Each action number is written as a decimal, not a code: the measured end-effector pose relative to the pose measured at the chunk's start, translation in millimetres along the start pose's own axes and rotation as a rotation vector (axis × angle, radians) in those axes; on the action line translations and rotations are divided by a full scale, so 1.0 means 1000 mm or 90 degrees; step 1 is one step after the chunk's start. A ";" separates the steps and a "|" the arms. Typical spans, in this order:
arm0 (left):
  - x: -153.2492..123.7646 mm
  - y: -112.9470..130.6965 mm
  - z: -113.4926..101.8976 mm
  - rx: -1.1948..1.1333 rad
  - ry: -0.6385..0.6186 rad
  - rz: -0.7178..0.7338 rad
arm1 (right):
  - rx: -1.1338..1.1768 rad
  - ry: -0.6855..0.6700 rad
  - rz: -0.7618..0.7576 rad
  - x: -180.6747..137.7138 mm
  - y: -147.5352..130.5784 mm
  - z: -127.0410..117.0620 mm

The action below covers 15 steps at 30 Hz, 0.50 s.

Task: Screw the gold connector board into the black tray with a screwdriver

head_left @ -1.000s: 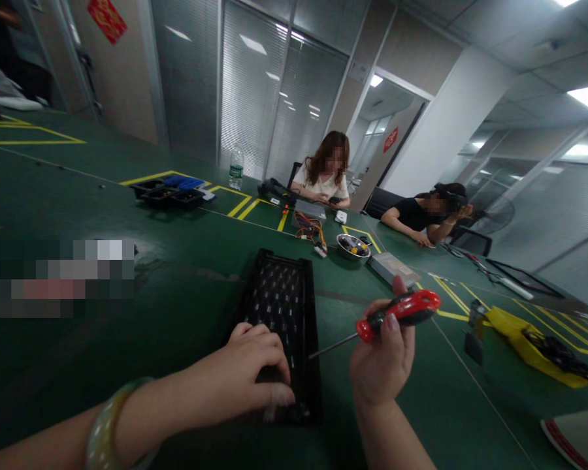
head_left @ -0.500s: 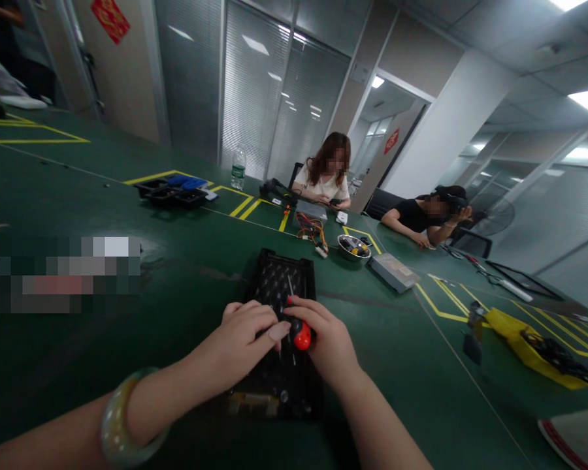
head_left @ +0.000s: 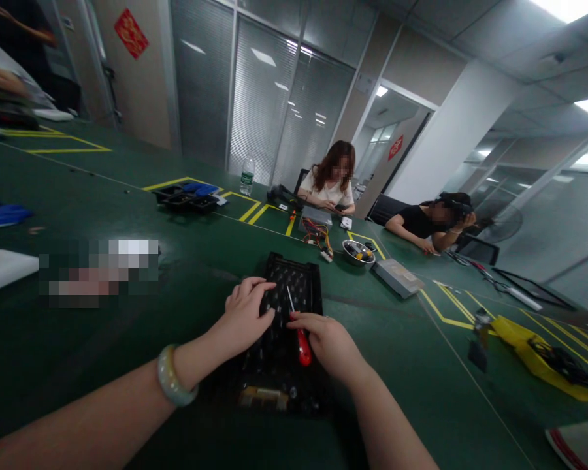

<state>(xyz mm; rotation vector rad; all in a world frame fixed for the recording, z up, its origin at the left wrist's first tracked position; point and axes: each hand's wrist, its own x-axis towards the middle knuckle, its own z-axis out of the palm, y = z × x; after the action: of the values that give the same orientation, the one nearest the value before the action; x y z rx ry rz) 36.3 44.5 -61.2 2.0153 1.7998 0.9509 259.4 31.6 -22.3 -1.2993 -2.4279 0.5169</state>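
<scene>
A black rectangular case (head_left: 301, 279) with a patterned surface lies lengthwise on the table before me. My left hand (head_left: 247, 312) rests along its left side, fingers stretched out and holding nothing. A bracelet circles that wrist. My right hand (head_left: 334, 339) is closed on a red-handled screwdriver (head_left: 302, 347), whose thin metal shaft points away from me over the case. Whether its tip touches the case, I cannot tell. A yellowish piece (head_left: 263, 398) shows at the near end of the case.
Beyond the case are a metal bowl (head_left: 359, 253) of small parts, a grey metal box (head_left: 398, 277) and a unit with coloured wires (head_left: 316, 219). A black tray (head_left: 183, 198) and a bottle (head_left: 247, 176) stand farther left. Two people sit across the green table (head_left: 200, 261).
My left hand has come away from the screwdriver and moved left, its fingers spreading over the case. More of the red handle shows in my right hand. The whole view has shifted slightly.
</scene>
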 end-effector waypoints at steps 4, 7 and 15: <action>0.011 -0.017 0.001 -0.005 -0.039 -0.081 | -0.016 0.124 0.123 -0.002 0.005 -0.003; 0.018 -0.031 0.001 -0.020 -0.080 -0.122 | -0.026 0.161 0.263 -0.004 0.016 0.000; 0.027 -0.037 -0.003 -0.051 -0.154 -0.136 | 0.029 0.029 0.321 -0.004 0.014 0.007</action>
<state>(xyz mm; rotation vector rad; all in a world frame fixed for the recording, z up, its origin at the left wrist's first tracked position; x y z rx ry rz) 5.9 77.3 -74.0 1.7616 1.7695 0.6739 267.9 34.5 -35.3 -1.8867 -2.0266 0.6519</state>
